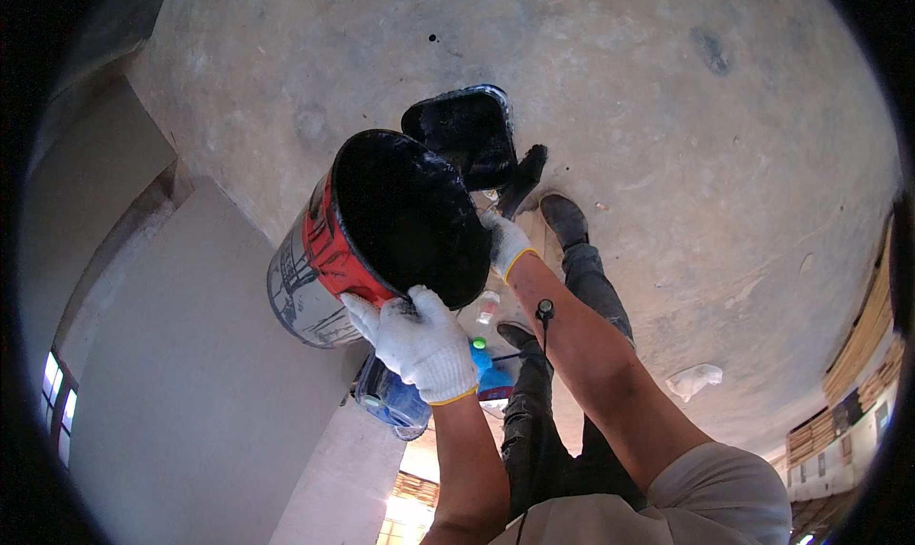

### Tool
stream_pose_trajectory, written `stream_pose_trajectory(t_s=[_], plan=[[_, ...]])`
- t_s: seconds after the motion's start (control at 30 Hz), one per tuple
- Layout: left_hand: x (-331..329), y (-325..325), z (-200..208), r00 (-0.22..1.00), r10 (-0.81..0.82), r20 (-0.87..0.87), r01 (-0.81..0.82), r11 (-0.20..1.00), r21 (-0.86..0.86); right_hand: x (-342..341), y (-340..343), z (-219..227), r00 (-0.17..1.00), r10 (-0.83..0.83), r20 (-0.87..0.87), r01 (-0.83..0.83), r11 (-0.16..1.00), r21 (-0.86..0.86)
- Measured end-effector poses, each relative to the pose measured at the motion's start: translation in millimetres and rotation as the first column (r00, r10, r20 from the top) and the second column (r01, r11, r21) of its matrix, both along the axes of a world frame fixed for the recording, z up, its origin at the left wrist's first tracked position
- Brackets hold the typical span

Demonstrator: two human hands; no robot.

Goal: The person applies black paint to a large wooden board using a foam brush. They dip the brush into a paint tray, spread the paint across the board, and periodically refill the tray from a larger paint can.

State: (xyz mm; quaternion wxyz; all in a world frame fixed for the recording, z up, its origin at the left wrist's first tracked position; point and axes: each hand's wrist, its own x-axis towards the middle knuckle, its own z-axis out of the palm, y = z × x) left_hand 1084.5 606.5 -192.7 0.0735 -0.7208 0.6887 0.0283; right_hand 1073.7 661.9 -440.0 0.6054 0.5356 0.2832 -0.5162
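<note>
A big bucket (pixel 315 297), grey with a red band and black drips, tilts with its mouth toward the right. Black liquid coats its inside. My left hand (pixel 415 340), in a white knit glove, is closed on the rim nearest me. White-gloved as well, my right hand (pixel 507 243) is beside the bucket's right rim, closed on a paintbrush (pixel 522 181) coated black; its handle is mostly hidden. Just beyond the bucket's mouth lies a rectangular black tray (pixel 507 116) with a wet black inside; the bucket covers part of it.
A blue container (pixel 396 397) stands below the bucket, near the grey wall (pixel 210 354) on the left. By my feet are a blue bottle with a green cap (pixel 480 352) and a small clear container (pixel 488 307). A crumpled white bag (pixel 694 381) lies on the concrete floor (pixel 667 164).
</note>
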Motion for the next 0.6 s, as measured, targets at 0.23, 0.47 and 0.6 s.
stream_pose_trajectory(t_s=[0.23,0.47,0.6], plan=[[-4,-5,1,1.000,-0.013,-0.001,0.013,1.000,-0.011,10,6,-19,0.993,-0.091,0.075,0.098,0.991,-0.088],[-17,-9,3,0.998,-0.053,-0.035,0.053,0.999,-0.013,16,11,-42,0.985,-0.157,0.074,0.165,0.979,-0.116],[-11,-9,3,0.999,-0.025,-0.030,0.024,0.999,-0.026,9,0,-16,0.999,-0.033,0.044,0.035,0.998,-0.045]])
